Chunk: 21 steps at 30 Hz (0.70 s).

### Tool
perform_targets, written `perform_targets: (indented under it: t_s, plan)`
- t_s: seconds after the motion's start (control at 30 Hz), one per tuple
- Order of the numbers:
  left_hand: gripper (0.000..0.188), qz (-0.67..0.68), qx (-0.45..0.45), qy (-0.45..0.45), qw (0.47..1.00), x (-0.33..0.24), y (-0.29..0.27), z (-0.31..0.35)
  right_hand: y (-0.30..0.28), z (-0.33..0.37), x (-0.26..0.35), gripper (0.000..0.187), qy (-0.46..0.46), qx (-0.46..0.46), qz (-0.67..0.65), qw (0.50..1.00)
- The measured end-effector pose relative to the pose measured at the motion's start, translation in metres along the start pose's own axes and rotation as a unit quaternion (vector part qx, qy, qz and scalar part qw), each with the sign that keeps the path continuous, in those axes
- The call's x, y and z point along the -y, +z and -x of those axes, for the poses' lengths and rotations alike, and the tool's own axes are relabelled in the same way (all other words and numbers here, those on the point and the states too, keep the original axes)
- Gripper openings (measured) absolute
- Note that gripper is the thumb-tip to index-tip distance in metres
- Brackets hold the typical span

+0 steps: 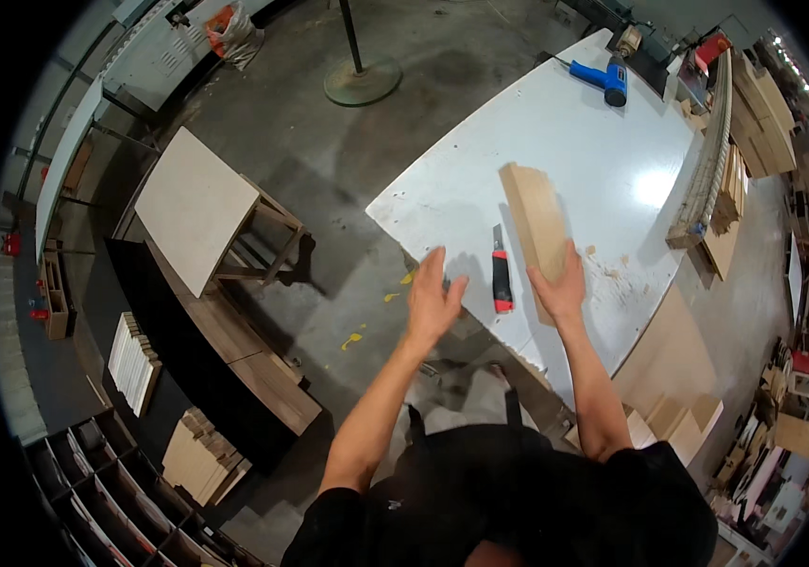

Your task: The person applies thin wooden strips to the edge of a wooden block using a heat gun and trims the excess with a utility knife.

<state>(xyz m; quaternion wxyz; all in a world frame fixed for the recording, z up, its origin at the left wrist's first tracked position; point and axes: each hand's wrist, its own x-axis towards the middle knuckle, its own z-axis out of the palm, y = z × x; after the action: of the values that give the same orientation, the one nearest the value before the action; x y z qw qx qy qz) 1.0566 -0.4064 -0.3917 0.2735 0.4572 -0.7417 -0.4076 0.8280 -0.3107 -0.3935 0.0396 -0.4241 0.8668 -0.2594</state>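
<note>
Your black shirt (508,491) fills the foreground, with your bare forearms extending from its sleeves toward the bench (461,165). Your left hand (435,300) is held near the bench's closest corner; its fingers (434,263) are loosely parted, the thumb stands well away from them, and they have hold of nothing. Your right hand (560,291) grips the wooden block (534,217) near its closer end, the thumb on the upper face and the fingers along the right side, opened only as wide as the piece they clasp. This long, pale block points away from you over the white bench top; whether it rests on the surface or is raised cannot be told.

Between your hands, just left of the block, lies a red-and-black utility knife (502,282), its blade pointing away from you. Wood-coloured scraps (607,274) are scattered to the right of the block. Beyond the bench's right edge are long stacked strips (706,189), with pale boards (673,416) lower down.

Across the concrete floor (329,274) to your left, a beige panel (198,203) lies on a wooden stand (272,241). At the bench's far end rests a blue pistol-shaped tool (603,80). Farther off, a post rises from a round base (362,82), and an orange-and-white sack (234,38) sits near the upper left.
</note>
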Motion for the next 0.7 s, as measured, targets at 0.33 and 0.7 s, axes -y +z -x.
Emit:
perform_targets:
  t_s: [0.33,0.7]
  plan:
    - [0.075,0.054,0.002,0.137,0.989,-0.006,-0.062,-0.247,0.034,-0.049,0.123,0.092,-0.010,-0.024,-0.011,1.000]
    - [0.063,0.080,0.357,0.201,0.909,-0.009,0.077,-0.446,0.096,-0.161,0.122,0.092,0.234,-0.119,0.071,0.962]
